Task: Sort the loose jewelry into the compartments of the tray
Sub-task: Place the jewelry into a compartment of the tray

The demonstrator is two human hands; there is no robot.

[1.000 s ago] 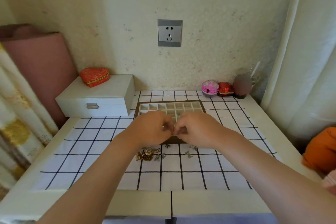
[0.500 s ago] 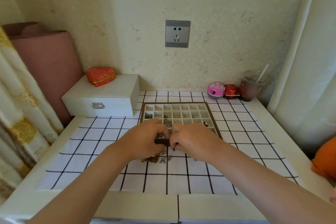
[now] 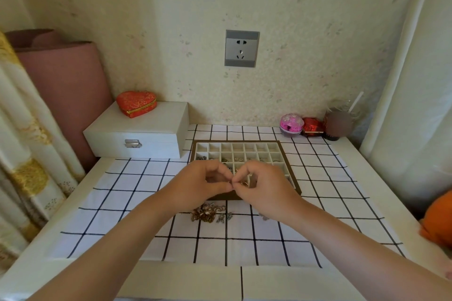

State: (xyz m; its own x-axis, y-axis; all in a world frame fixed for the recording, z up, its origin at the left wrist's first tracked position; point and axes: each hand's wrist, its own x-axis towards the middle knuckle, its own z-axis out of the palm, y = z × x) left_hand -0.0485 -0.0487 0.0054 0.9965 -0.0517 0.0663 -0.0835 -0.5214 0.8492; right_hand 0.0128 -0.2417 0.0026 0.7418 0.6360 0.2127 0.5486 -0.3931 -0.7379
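A brown-framed tray with many small white compartments lies on the checked cloth; several compartments hold small jewelry. My left hand and my right hand meet above the tray's near edge. Both pinch a tiny piece of jewelry between thumb and fingertips; the piece is too small to make out. A pile of loose jewelry lies on the cloth just in front of the tray, partly hidden by my left hand. My hands cover the tray's near rows.
A white box with a red heart-shaped case on it stands at the back left. A pink ball-shaped case, a red case and a cup with a straw line the back right. Curtains hang on both sides.
My hands have risen slightly and their fingertips have come together in a pinch over the tray's near edge. More of the tray and the loose pile shows.
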